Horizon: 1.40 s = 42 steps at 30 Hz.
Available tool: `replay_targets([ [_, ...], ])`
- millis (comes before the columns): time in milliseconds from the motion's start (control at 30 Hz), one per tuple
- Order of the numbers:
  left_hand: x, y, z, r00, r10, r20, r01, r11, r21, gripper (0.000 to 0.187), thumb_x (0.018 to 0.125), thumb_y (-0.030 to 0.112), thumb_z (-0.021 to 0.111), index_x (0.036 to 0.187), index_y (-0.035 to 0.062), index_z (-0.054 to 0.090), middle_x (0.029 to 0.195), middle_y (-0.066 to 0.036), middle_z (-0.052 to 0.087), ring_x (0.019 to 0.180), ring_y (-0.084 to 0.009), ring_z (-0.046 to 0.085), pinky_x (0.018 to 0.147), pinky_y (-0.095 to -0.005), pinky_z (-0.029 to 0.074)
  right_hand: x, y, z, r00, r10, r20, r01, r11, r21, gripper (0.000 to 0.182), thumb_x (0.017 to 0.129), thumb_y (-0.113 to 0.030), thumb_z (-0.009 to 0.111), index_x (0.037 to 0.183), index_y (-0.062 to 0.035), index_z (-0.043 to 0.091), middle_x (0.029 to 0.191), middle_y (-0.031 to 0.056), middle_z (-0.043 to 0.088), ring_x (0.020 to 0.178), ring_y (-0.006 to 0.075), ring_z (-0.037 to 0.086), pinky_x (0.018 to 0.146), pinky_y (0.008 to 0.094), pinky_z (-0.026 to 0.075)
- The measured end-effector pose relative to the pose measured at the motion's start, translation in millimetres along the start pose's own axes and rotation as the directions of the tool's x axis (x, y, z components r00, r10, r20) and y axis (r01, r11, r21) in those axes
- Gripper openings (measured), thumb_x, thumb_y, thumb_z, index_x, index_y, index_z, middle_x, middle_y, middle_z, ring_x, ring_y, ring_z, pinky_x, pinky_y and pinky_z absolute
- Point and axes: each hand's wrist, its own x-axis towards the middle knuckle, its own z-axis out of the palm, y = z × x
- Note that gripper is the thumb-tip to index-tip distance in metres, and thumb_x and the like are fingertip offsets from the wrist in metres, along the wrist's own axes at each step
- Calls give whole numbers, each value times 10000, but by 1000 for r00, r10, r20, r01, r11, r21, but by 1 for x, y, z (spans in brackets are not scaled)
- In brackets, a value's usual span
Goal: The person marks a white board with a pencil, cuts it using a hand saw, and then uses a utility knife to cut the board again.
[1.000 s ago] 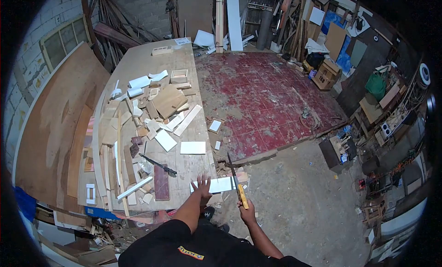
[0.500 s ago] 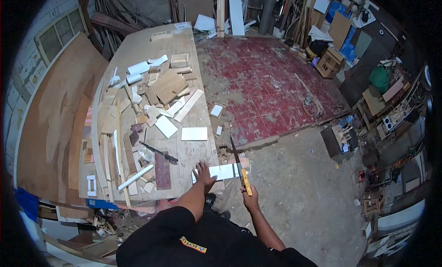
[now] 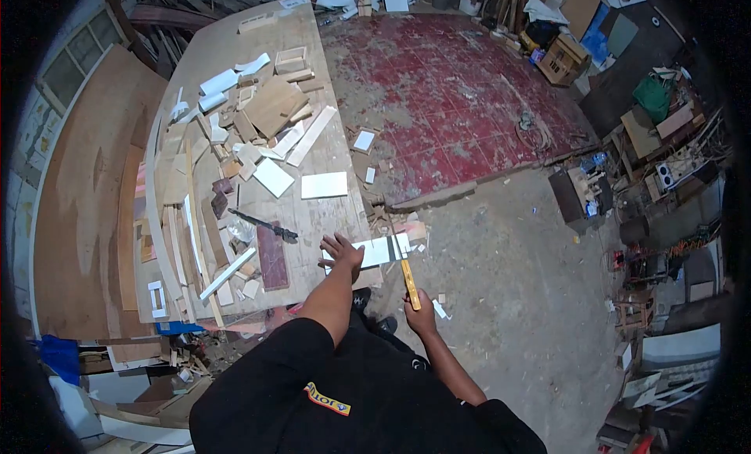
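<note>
My left hand (image 3: pixel 343 253) lies on a white board (image 3: pixel 374 253) at the near right corner of the workbench, its fingers spread and pressing flat. The board's right end sticks out past the bench edge. My right hand (image 3: pixel 421 313) is closed round the yellow handle of a handsaw (image 3: pixel 411 282). The saw's thin blade points away from me and crosses the overhanging part of the board. Blade and cut are too small to see how deep the cut goes. Left of my left hand lie a dark red board (image 3: pixel 273 258) and a long black tool (image 3: pixel 266 225).
The workbench (image 3: pixel 301 286) carries white and bare wood offcuts, including a white rectangular board (image 3: pixel 324 185) and a brown panel (image 3: pixel 274 107). A raised red tiled floor (image 3: pixel 446 109) lies beyond. White scraps are on the concrete floor (image 3: pixel 493 297). A dark box (image 3: pixel 569 194) stands at right.
My right hand has drawn the saw back toward me. My left hand stays on the board. The whole view has shifted, as my head tilted down, and a white scrap on the floor now shows.
</note>
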Motion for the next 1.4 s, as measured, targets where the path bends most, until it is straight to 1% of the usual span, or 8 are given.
replay_targets([
  [167, 1, 22, -22, 975, -147, 168, 163, 983, -87, 1172, 846, 454, 624, 1540, 71, -239, 1556, -295, -333, 1414, -472, -362, 1070, -763, -106, -15, 1, 17, 999, -16, 38, 17, 999, -40, 128, 841, -18, 613, 964, -7, 579, 883, 118, 673, 859, 241, 683, 789, 349, 525],
  [433, -8, 19, -9, 998, -52, 32, 55, 994, -96, 1189, 845, 561, 668, 1573, 72, -135, 1580, -278, -296, 1427, -504, -313, 1061, -785, -90, -24, 7, 34, 998, 58, 4, -58, 997, -49, 130, 833, -8, 595, 963, -7, 589, 881, 126, 671, 854, 256, 682, 793, 356, 525],
  [800, -16, 30, 1, 999, -54, -11, 52, 994, -92, 1201, 825, 587, 682, 1583, 86, -104, 1602, -247, -272, 1450, -479, -287, 1058, -789, -88, -16, 15, 32, 997, 42, -63, -39, 998, 52, 79, 850, -4, 572, 928, -14, 559, 894, 118, 677, 864, 218, 672, 808, 338, 518],
  [833, -17, 31, 1, 999, -51, -8, 50, 994, -93, 1201, 825, 587, 682, 1583, 86, -104, 1602, -247, -272, 1450, -479, -287, 1058, -789, -88, -16, 15, 31, 997, 42, -65, -39, 998, 49, 79, 850, -4, 572, 928, -14, 559, 894, 118, 677, 864, 218, 672, 808, 338, 518],
  [900, -19, 31, 0, 998, -54, -10, 52, 992, -117, 1207, 821, 592, 688, 1585, 91, -101, 1603, -236, -278, 1453, -462, -295, 1072, -774, -94, -19, 14, 32, 999, -26, -38, 26, 999, 22, 116, 837, -51, 589, 945, -9, 576, 882, 176, 658, 853, 351, 669, 775, 412, 517],
  [1000, -21, 34, -2, 997, -72, 5, 72, 988, -136, 1220, 816, 595, 695, 1583, 101, -115, 1603, -229, -284, 1451, -456, -304, 1079, -768, -89, -23, 11, 37, 1000, 29, 7, -29, 999, 41, 117, 832, -60, 593, 938, -16, 573, 865, 178, 647, 841, 359, 661, 762, 423, 512],
  [1033, -22, 34, -3, 997, -73, 5, 74, 989, -132, 1220, 816, 595, 695, 1583, 101, -115, 1603, -229, -284, 1451, -456, -304, 1079, -768, -89, -25, 10, 38, 1000, 12, 25, -12, 1000, 4, 125, 853, -19, 585, 977, -9, 588, 883, 117, 663, 850, 234, 671, 788, 346, 518],
  [1400, -16, 41, -11, 987, -125, 105, 134, 987, -86, 1269, 797, 617, 695, 1568, 125, -186, 1587, -220, -326, 1436, -457, -331, 1077, -780, -62, -37, 2, 40, 999, -20, 27, 21, 999, -36, 148, 824, -28, 598, 971, -13, 596, 871, 145, 650, 842, 320, 670, 775, 393, 524],
])
